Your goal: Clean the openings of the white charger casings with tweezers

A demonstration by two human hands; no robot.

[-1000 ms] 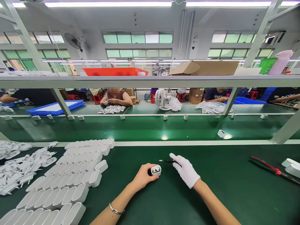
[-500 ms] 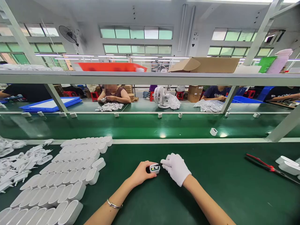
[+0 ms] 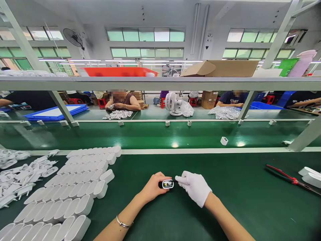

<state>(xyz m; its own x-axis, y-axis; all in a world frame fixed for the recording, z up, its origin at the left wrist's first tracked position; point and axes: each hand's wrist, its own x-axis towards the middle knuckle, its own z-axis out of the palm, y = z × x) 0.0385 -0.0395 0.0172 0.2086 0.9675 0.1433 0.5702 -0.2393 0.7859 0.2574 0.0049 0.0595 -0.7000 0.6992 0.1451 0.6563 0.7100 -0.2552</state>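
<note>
My bare left hand (image 3: 151, 187) is closed round a small white charger shell (image 3: 167, 184), open end facing me, with coloured parts inside it. It sits in a black holder on the green bench. My right hand (image 3: 195, 187), in a white glove, pinches a thin dark tool whose tip meets the shell's right edge. A bracelet is on my left wrist.
Rows of white shells (image 3: 72, 192) lie at the left, with a heap of white plug parts (image 3: 17, 177) beyond. Red-handled pliers (image 3: 288, 177) and more white shells (image 3: 309, 174) lie at the right. A single shell (image 3: 224, 141) rides the conveyor. Other people work across it.
My right hand picked the thin tool up from the bench and brought it left to the shell. My left hand kept its hold. The shell on the conveyor drifted left.
</note>
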